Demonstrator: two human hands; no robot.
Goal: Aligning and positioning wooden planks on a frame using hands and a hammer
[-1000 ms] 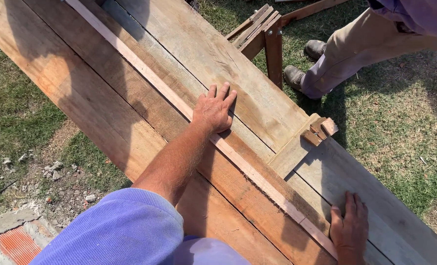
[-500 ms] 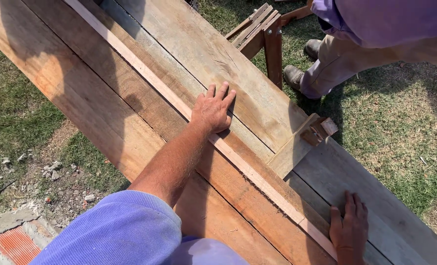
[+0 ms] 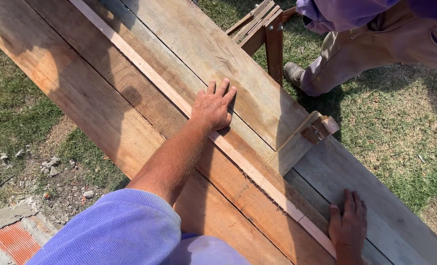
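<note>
The left hand (image 3: 213, 105) lies flat and open, fingers together and pointing away, palm pressed down over a thin pale wooden strip (image 3: 179, 100) and the boards on either side of it; it grips nothing. The right hand (image 3: 348, 225) also rests flat and open, fingers spread a little, at the near right, pressing on a grey board (image 3: 375, 196) just beside the same strip's near end. The strip is one long narrow batten, its long axis running diagonally from the far left down to the near right, lying on top of the wider planks and parallel to them. About four broad planks (image 3: 81, 88) lie side by side under it along the same diagonal, reddish brown at the near left and greyer toward the far right. One short wooden block (image 3: 302, 140) lies across the planks between the two hands, with a small cleat at its right end. One wooden sawhorse (image 3: 267, 29) shows at the far edge, under the planks. A second person (image 3: 375, 39) in a purple top and tan trousers stands on the grass (image 3: 400, 127) at the far right. Grass and bare soil lie to the left, with one reddish brick (image 3: 12, 240) at the near left corner.
</note>
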